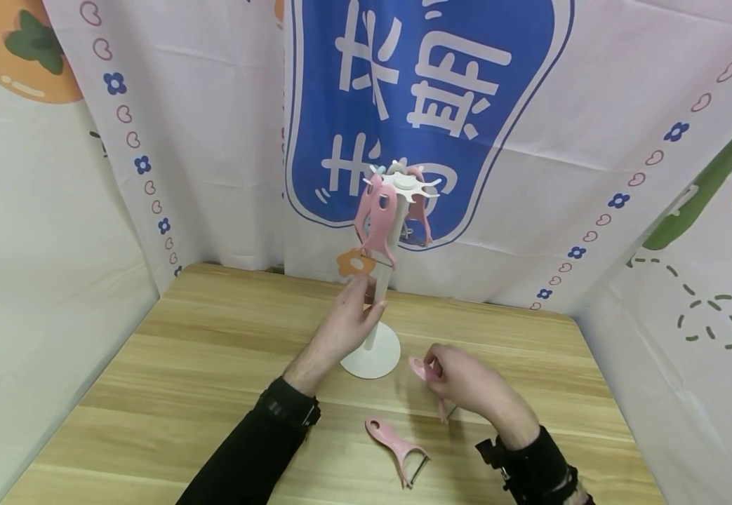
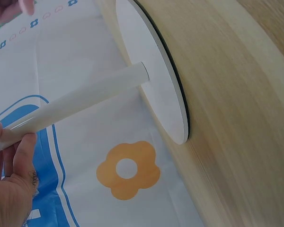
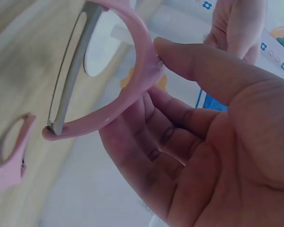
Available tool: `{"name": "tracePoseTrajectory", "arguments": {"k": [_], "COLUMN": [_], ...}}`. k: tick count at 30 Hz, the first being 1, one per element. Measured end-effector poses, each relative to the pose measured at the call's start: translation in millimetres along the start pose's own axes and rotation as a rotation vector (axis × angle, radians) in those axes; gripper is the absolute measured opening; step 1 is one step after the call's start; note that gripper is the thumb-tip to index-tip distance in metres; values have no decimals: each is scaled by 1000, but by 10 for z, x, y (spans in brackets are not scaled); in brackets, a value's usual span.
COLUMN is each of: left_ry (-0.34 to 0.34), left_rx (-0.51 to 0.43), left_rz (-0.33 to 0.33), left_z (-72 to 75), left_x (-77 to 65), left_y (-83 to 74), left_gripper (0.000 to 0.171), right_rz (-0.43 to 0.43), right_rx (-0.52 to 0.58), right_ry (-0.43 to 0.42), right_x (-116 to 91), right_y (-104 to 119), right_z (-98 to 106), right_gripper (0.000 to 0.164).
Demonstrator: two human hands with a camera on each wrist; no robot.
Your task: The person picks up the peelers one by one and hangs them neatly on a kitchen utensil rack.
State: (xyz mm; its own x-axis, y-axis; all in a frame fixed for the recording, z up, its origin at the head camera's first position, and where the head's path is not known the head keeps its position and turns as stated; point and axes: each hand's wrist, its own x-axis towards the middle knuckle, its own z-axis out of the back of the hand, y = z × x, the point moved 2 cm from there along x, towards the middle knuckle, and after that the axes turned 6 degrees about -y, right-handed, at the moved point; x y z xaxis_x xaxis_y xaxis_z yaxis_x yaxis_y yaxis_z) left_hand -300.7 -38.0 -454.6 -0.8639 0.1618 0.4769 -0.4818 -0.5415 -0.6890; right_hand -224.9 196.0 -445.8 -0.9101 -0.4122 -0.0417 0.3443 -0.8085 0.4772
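My left hand (image 1: 348, 319) grips the white pole (image 2: 85, 97) of an upright stand, below its hooked top (image 1: 403, 184). In the left wrist view the fingers and thumb wrap that pole well above the round white base (image 1: 378, 358). Pink peelers (image 1: 381, 221) hang from the hooks. My right hand (image 1: 469, 379) pinches another pink peeler (image 3: 132, 90) between thumb and fingers, right of the base; in the right wrist view its metal blade points away from the palm. One more pink peeler (image 1: 391, 442) lies on the table, nearer to me.
The wood-grain table (image 1: 214, 344) carries the stand near its back edge. A printed white cloth (image 1: 233, 140) with a blue sign pattern hangs close behind it, and white cloth walls close in the left and right sides.
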Motion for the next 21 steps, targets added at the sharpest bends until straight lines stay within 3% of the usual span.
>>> {"name": "tracePoseTrajectory", "arguments": {"k": [21], "left_ry": [7], "left_rx": [-25], "left_rz": [4], "left_z": [8], "left_x": [-8], "left_y": [-24], "left_gripper": [26], "right_rz": [24], "right_rx": [14], "right_ry": [-191], "right_x": [98], "right_y": [92], "right_z": [352], "right_gripper": [31]}}
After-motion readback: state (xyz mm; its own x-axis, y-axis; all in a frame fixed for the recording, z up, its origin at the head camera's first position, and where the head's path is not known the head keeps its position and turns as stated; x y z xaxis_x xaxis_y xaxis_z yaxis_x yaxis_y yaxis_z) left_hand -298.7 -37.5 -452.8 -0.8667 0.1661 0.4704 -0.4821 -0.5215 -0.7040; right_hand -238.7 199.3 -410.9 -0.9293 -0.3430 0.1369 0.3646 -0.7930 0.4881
